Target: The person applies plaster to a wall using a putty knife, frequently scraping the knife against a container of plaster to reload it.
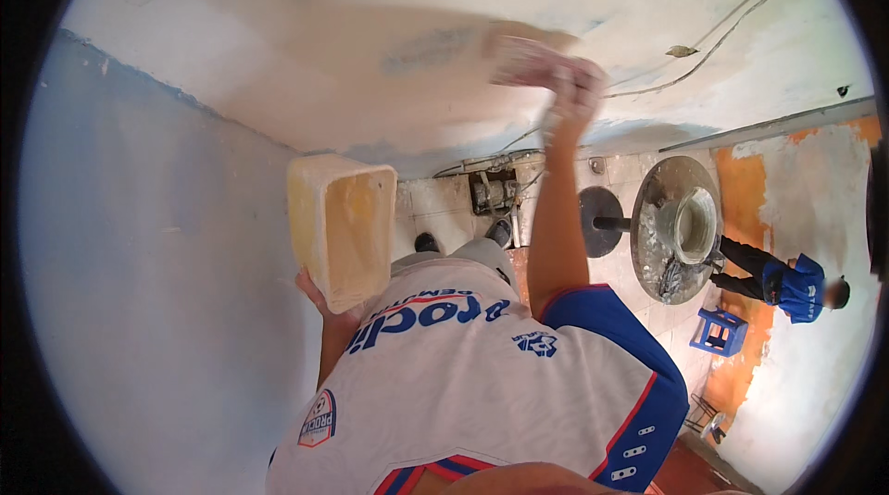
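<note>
1. Plastering trowel [528, 64], blurred, flat against the pale wall [306, 50] at 12 o'clock; long axis runs roughly 9-to-3.
2. Right hand [576, 92] closed around its handle, arm fully raised.
3. Left hand [324, 305] cups the cream rectangular tub [341, 226] from beneath, at 9 o'clock of the chest, fingers curled under.
4. Bare wall extends toward 9 o'clock; cables [713, 41] run at 2 o'clock.
5. Mixing pan [676, 226], blue stool [718, 330] at 3–4 o'clock.
</note>
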A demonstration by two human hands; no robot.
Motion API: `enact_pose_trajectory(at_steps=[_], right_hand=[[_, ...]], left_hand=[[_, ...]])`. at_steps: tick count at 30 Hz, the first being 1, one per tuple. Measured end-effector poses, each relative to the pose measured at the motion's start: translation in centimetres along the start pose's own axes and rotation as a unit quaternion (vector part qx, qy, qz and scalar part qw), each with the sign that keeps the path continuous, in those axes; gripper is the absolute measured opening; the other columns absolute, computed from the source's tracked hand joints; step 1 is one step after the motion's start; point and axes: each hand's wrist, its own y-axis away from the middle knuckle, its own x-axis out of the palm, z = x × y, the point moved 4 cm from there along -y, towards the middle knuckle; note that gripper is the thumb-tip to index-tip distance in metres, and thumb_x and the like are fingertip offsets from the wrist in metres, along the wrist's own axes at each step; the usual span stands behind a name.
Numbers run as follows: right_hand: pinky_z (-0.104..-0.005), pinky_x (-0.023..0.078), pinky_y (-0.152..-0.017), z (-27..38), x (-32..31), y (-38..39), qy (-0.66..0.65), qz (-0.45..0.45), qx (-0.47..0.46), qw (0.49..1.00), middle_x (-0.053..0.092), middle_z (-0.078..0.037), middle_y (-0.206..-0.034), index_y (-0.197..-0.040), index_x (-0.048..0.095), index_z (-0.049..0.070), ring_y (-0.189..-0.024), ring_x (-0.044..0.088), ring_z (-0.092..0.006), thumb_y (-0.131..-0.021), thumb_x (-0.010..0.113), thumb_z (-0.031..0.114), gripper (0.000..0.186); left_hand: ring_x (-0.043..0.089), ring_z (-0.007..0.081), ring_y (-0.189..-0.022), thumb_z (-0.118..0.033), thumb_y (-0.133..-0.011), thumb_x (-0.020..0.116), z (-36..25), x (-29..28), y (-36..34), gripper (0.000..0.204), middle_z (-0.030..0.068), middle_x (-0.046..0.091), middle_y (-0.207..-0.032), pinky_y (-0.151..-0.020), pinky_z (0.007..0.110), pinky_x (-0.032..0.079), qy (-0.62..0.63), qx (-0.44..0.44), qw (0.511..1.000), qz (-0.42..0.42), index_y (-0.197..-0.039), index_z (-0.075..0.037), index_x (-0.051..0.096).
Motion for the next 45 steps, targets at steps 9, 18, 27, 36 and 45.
enact_pose_trajectory(at_steps=[9,18,27,36,45], right_hand=[[-0.0334,0.055,-0.087,0.4,-3.3,-1.7,-0.086,-0.017,0.013,0.996,0.064,-0.014,-0.11,-0.119,0.051,0.0,-0.096,0.067,-0.0198,-0.101,0.056,0.002,0.019],[-0.0322,0.058,-0.083,0.0,-0.2,-1.5,0.007,-0.095,-0.021,0.995,0.063,-0.013,-0.108,-0.117,0.052,0.001,-0.094,0.066,-0.0195,-0.103,0.055,0.003,0.015],[-0.0268,0.052,-0.084,0.6,7.2,2.7,0.14,0.036,-0.034,0.989,0.065,-0.011,-0.106,-0.121,0.052,0.0,-0.097,0.064,-0.0153,-0.102,0.058,0.003,0.02],[-0.0364,0.053,-0.087,0.7,6.8,6.1,0.097,0.083,-0.041,0.991,0.071,-0.013,-0.1,-0.104,0.065,0.0,-0.094,0.068,-0.024,-0.099,0.064,0.014,0.016],[-0.0338,0.058,-0.073,3.9,-1.0,0.8,-0.015,-0.13,-0.073,0.989,0.066,-0.014,-0.102,-0.108,0.057,0.0,-0.084,0.069,-0.0215,-0.104,0.052,0.006,0.009]], left_hand=[[0.056,0.0254,-0.129,-0.064,-0.099,0.038,0.0,1.6,-1.1,0.067,0.0054,0.055,-0.143,-0.103,0.044,0.053,0.067,-0.017,0.996,0.051,-0.145,-0.017,0.049],[0.065,0.0198,-0.114,-0.065,-0.099,0.044,-0.8,2.7,-0.4,0.065,0.0018,0.065,-0.128,-0.092,0.038,0.058,0.09,-0.043,0.99,-0.101,-0.136,-0.014,0.057],[0.055,0.0254,-0.13,-0.063,-0.097,0.041,-0.8,0.6,-1.3,0.062,0.0011,0.058,-0.14,-0.106,0.049,0.049,0.126,-0.058,0.988,-0.069,-0.141,-0.022,0.056],[0.054,0.0248,-0.13,-0.062,-0.098,0.04,-1.2,-1.6,-0.4,0.064,0.0041,0.054,-0.144,-0.105,0.046,0.051,0.084,0.001,0.996,0.002,-0.144,-0.019,0.051],[0.054,0.0251,-0.132,-0.064,-0.097,0.039,-1.7,-2.0,0.0,0.067,0.0035,0.052,-0.146,-0.105,0.048,0.051,0.036,-0.006,0.999,-0.019,-0.145,-0.019,0.05]])
